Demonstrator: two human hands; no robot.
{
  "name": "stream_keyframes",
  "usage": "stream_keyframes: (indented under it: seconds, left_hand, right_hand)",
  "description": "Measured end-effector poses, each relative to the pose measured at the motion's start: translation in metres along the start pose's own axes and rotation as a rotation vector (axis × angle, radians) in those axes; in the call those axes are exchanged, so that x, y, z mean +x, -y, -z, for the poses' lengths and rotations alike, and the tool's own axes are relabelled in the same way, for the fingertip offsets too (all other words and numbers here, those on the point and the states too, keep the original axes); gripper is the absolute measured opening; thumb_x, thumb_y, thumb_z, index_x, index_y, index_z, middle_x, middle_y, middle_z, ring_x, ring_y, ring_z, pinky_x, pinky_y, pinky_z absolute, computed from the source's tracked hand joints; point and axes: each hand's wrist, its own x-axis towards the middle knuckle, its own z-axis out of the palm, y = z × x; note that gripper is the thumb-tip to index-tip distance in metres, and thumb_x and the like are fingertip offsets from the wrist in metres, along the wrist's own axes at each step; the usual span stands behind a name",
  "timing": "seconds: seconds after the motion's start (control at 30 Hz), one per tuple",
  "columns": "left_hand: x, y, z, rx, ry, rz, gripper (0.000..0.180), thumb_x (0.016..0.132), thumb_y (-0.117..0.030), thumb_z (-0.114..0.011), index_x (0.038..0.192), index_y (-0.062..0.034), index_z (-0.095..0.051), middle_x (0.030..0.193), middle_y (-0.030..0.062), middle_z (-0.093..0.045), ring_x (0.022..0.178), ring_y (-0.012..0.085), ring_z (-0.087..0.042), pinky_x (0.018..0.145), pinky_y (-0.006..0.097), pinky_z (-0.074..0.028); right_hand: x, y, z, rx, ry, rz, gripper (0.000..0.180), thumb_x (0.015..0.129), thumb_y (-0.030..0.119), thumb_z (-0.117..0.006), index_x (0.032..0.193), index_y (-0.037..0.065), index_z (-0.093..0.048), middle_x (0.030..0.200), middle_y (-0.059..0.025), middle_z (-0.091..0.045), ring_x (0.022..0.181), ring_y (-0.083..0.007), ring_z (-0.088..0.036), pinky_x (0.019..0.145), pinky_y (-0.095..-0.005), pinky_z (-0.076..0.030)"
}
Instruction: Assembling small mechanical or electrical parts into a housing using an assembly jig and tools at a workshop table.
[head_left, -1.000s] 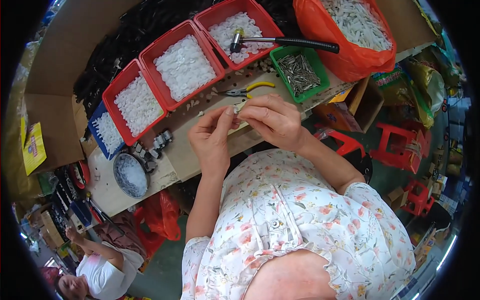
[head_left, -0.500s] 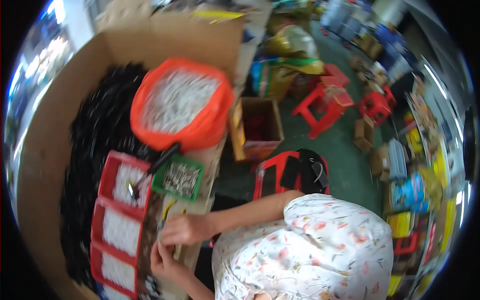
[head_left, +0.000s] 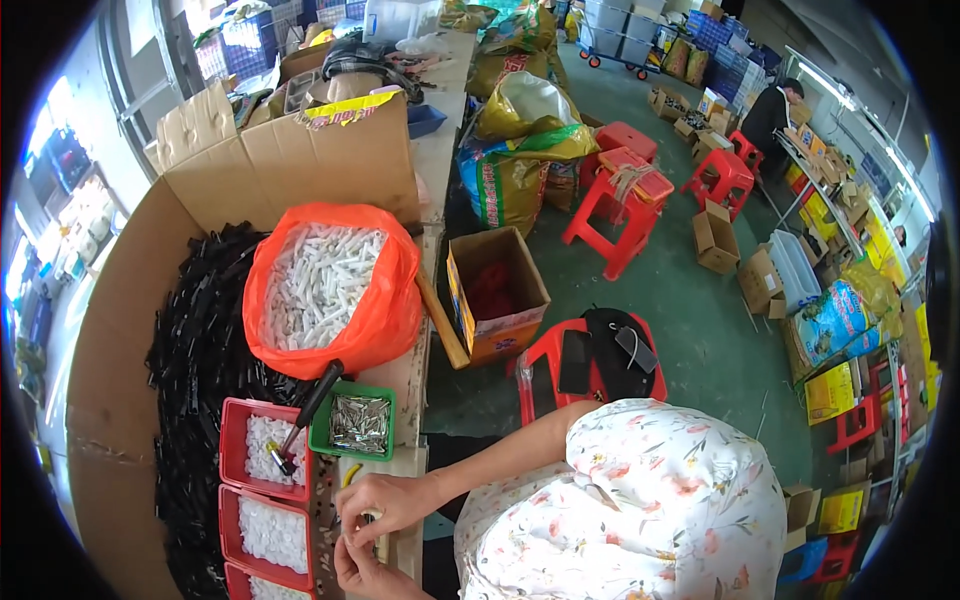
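My right hand (head_left: 388, 502) and my left hand (head_left: 367, 572) meet at the edge of the bench, fingertips pinched together. What sits between the fingers is too small to make out. A pale yellow band (head_left: 374, 514) shows at the right hand's fingers. Just beyond that hand lies a curved yellow piece (head_left: 352, 474). A green bin (head_left: 387, 449) of small metal parts and a red bin (head_left: 228, 470) of white plastic pieces stand close by. Across the red bin leans a black-handled tool (head_left: 318, 398) with a metal head, like a small hammer.
Further red bins (head_left: 228, 530) line the near left. Behind them spread a heap of black strips (head_left: 200, 330) and an orange bag (head_left: 400, 300) of white sticks, walled by cardboard (head_left: 300, 160). A wooden handle (head_left: 440, 315), an open carton (head_left: 525, 310) and red stools (head_left: 625, 230) are to the right.
The view has shifted and sharpened, so the bins and my hands appear lower and further right in the picture. Both hands stay together, fingertips pinched.
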Motion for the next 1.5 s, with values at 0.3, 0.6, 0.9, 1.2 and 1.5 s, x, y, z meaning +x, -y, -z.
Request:
stream_keyframes:
  seconds: [0.3,0.6,0.9,1.2,1.5]
  left_hand:
    - [-0.01,-0.002,0.004,0.188,-0.012,-0.09,0.027,0.092,-0.018,-0.068,0.104,0.0067,-0.069,0.095,0.0131,-0.07,0.084,0.0207,-0.066,0.074,0.03,-0.053]
    - [-0.013,0.015,0.027,0.077,0.026,-0.137,0.024,0.088,-0.01,-0.071,0.105,0.0073,-0.068,0.098,0.0143,-0.07,0.087,0.0193,-0.065,0.075,0.03,-0.054]
    - [-0.019,0.033,0.05,0.175,-0.067,-0.04,0.022,0.08,0.0,-0.074,0.101,0.0031,-0.068,0.099,0.0079,-0.068,0.084,0.0148,-0.063,0.076,0.027,-0.051]
    - [-0.034,0.028,0.074,0.526,-0.154,-0.414,0.039,0.074,0.002,-0.079,0.112,0.0009,-0.068,0.105,0.0084,-0.065,0.093,0.017,-0.062,0.077,0.027,-0.05]
    - [-0.031,0.055,0.089,0.928,-0.15,-0.715,0.033,0.071,-0.005,-0.079,0.103,-0.0018,-0.069,0.103,0.0111,-0.06,0.096,0.0312,-0.059,0.077,0.04,-0.051]
  right_hand:
    - [-0.001,-0.009,-0.004,0.008,0.02,-0.2,0.017,0.079,0.013,-0.07,0.083,-0.003,-0.068,0.081,-0.0125,-0.064,0.074,-0.0242,-0.063,0.064,-0.0342,-0.047]
    - [-0.004,-0.002,-0.019,-0.087,0.071,-0.043,0.013,0.084,0.009,-0.065,0.086,-0.003,-0.062,0.082,-0.0123,-0.058,0.075,-0.0281,-0.061,0.064,-0.0372,-0.047]
    - [-0.01,-0.014,-0.025,-0.015,0.174,0.021,0.02,0.089,0.022,-0.064,0.092,0.002,-0.065,0.082,-0.0137,-0.06,0.076,-0.0324,-0.061,0.066,-0.0403,-0.049]
    - [0.003,-0.024,-0.03,-0.363,0.336,0.114,0.015,0.078,0.002,-0.071,0.09,0.002,-0.062,0.084,-0.0106,-0.059,0.075,-0.0285,-0.06,0.066,-0.0371,-0.048]
    - [0.009,-0.051,-0.049,-0.509,0.471,0.237,0.017,0.079,0.008,-0.07,0.093,0.004,-0.062,0.085,-0.0083,-0.055,0.08,-0.0276,-0.059,0.068,-0.038,-0.045]
